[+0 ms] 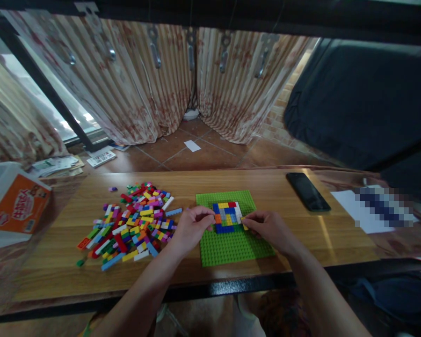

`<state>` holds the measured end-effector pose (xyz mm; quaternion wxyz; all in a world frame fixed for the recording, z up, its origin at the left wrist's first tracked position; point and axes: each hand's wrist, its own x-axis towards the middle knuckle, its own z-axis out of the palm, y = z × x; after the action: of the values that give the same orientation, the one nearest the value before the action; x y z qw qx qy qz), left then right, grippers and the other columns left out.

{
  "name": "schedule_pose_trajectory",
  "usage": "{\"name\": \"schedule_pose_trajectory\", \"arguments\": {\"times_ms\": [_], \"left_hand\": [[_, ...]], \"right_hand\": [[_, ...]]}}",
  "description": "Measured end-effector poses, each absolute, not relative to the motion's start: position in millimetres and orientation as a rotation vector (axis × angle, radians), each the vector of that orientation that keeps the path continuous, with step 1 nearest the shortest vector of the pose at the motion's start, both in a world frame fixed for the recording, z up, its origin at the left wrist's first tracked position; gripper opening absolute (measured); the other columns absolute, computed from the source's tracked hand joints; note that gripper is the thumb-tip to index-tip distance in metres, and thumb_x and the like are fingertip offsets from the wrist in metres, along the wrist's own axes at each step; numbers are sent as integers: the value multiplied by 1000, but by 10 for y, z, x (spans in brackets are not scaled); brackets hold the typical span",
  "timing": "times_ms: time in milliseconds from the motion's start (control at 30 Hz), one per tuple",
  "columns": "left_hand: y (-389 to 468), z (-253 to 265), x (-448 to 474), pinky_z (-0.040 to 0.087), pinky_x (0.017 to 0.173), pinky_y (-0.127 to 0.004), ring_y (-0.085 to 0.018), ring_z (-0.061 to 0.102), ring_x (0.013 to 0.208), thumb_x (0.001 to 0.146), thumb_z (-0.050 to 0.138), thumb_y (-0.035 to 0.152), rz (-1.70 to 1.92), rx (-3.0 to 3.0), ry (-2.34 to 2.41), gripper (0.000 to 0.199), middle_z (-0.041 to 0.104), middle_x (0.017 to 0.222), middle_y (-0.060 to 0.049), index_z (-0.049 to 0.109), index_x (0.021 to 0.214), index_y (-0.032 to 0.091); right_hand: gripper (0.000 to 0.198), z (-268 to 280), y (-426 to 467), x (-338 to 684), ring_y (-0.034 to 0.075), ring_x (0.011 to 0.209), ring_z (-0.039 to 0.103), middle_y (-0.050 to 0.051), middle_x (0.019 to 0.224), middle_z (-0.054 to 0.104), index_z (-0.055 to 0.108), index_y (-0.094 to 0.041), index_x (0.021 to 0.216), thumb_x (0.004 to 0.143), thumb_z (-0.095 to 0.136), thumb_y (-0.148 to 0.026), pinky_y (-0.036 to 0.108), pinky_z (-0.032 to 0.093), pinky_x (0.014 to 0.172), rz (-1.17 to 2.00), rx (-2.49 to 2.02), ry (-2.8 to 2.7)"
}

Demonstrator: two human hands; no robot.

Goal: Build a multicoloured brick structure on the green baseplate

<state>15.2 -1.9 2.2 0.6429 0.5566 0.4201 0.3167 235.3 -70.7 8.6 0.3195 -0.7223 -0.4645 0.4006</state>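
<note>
A green studded baseplate [224,250] lies on the wooden table, with a small block of coloured bricks [228,217] built on its upper middle. Blue, yellow, red, white and grey bricks show in it. My right hand [268,227] pinches a yellow brick [244,223] at the right side of the built block. At the block's left side, my left hand [196,224] has thumb and fingers closed together beside an orange brick [217,218]; whether it holds anything is hidden by the fingertips.
A wide heap of loose coloured bricks [136,224] covers the table's left part. A black phone [308,192] lies at the right, with white paper [347,210] beyond it. A white and orange box [24,206] stands at the far left.
</note>
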Motion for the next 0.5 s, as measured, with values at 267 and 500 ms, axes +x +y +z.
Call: {"name": "schedule_pose_trajectory", "arguments": {"times_ms": [267,500], "left_hand": [[-5,-18,173,42,55,-22,-11,57,56,71,64,25,733,1271,955,13,63,64,1,68,78,15],[-16,-22,179,40,54,-21,-10,54,55,71,64,25,712,1288,948,13,61,61,2,67,76,14]], "right_hand": [[30,59,-656,2352,11,51,54,2,61,67,73,-15,75,71,69,-44,23,40,46,996,-1954,-1267],[37,44,-639,2352,10,49,51,1,58,63,73,-15,76,68,71,-51,21,35,42,1046,-1989,-1226]]}}
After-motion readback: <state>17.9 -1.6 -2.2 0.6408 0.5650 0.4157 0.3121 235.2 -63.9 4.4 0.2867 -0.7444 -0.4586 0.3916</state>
